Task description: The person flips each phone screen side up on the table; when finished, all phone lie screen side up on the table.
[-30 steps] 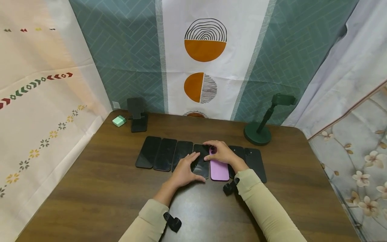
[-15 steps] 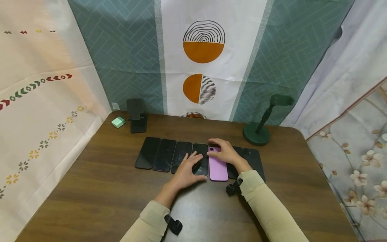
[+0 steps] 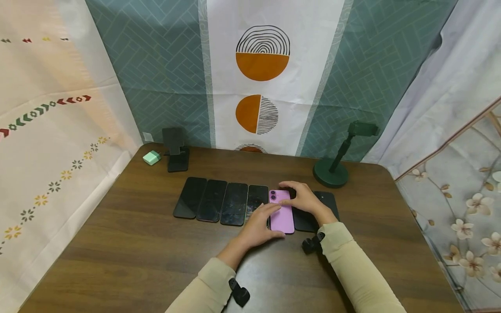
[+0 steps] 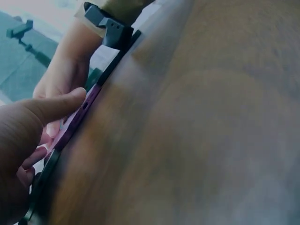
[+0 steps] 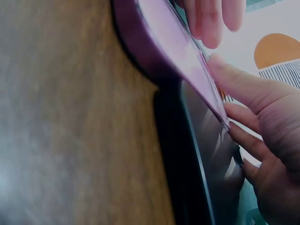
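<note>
A purple phone (image 3: 283,220) lies back up in a row of phones on the wooden table. Over its lower left is my left hand (image 3: 255,228), fingertips on its back and thumb at its bottom edge. My right hand (image 3: 307,201) spans the black phone (image 3: 304,221) just right of it, the thumb reaching the purple phone's right side and the fingers near the black phone's top. In the right wrist view, the purple phone (image 5: 164,40) and black phone (image 5: 206,140) sit edge to edge. From the left wrist, the left thumb (image 4: 63,104) shows by the purple phone's edge.
Left of the purple phone lie several dark phones, among them a black phone (image 3: 190,198) at the row's end. Another black phone (image 3: 329,201) ends the right side. Behind stand a black phone stand (image 3: 178,161), a mint charger (image 3: 151,158) and a dark green stand (image 3: 330,174).
My left hand has moved right, from the dark phone beside it to the purple phone. My right hand has shifted right, from the purple phone to over the neighbouring black phone.
</note>
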The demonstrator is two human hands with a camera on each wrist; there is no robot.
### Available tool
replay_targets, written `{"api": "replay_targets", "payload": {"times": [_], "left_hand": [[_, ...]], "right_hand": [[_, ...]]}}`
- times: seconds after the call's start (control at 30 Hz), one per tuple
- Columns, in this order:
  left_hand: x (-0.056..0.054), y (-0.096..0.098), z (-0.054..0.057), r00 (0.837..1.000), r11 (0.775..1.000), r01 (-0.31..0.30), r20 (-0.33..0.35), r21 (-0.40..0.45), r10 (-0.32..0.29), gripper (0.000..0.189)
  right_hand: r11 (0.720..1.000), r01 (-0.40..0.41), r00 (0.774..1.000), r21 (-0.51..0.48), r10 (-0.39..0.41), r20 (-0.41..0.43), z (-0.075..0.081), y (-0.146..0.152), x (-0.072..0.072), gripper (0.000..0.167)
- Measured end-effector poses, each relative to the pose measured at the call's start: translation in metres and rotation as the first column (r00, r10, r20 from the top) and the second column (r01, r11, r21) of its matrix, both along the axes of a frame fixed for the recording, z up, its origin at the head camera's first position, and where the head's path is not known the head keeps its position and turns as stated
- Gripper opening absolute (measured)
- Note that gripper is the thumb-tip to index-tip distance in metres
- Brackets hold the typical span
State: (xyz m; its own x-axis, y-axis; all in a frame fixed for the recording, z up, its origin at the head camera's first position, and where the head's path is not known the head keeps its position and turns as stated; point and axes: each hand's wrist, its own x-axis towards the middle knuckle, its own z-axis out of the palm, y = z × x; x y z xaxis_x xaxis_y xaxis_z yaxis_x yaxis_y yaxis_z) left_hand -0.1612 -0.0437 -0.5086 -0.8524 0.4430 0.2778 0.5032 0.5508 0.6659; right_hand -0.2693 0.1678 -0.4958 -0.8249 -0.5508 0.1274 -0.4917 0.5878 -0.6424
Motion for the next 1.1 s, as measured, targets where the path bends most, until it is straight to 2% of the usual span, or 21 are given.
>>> {"api": "replay_targets", "payload": {"times": [0.2,0.43,0.63,0.77,0.87,1.1], "left_hand": [[0.0,0.004,-0.002,1.0,1.0,-0.021,-0.003,-0.022,0.021,0.083],[-0.001,0.006,-0.001,0.997,0.997,-0.069,-0.021,-0.018,0.069,0.071],[-0.002,0.01,-0.002,0.996,0.995,-0.089,-0.016,-0.037,0.088,0.072],[-0.003,0.015,-0.003,0.994,0.994,-0.105,0.001,-0.019,0.106,0.072],[-0.004,0.019,-0.005,0.992,0.992,-0.128,-0.011,-0.006,0.128,0.073],[-0.005,0.026,-0.006,0.983,0.983,-0.175,-0.057,-0.052,0.172,0.08]], "right_hand": [[1.0,-0.02,0.999,0.008,0.019,0.029,-0.002,0.005,0.0,0.064],[1.0,0.015,1.0,0.026,-0.015,0.009,-0.002,0.007,-0.002,0.062],[0.998,0.053,0.998,0.044,-0.052,-0.02,-0.003,0.01,-0.002,0.058],[0.997,0.082,0.996,0.011,-0.081,-0.027,-0.004,0.015,-0.003,0.051],[0.995,0.094,0.995,-0.017,-0.094,-0.017,-0.005,0.02,-0.004,0.047],[0.997,0.058,0.998,-0.041,-0.058,0.005,-0.006,0.025,-0.005,0.045]]}}
